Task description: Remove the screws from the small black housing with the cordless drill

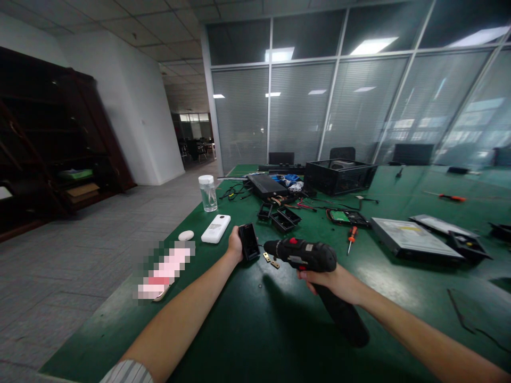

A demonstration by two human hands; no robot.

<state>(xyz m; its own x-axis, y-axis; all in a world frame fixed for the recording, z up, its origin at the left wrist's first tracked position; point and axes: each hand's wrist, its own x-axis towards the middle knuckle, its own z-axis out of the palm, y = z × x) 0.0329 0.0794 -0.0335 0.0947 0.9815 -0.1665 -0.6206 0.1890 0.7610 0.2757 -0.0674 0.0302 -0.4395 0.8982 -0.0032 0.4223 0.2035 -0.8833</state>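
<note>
My left hand (235, 243) is closed round a small black rectangular part (249, 241), holding it upright on the green table (247, 324). My right hand (333, 279) grips the handle of a black cordless screwdriver (305, 254) with red buttons. Its nose points left toward the black part and stops a short way from it. Two small brass-coloured pieces (270, 260) lie on the table between the part and the tool.
Beyond the hands lie black plastic brackets (279, 217), a red-handled screwdriver (351, 236), a green circuit board (340, 216), an optical drive (415, 238) and an open black computer case (339, 175). To the left are a white device (216, 228), a water cup (208, 193) and the table edge.
</note>
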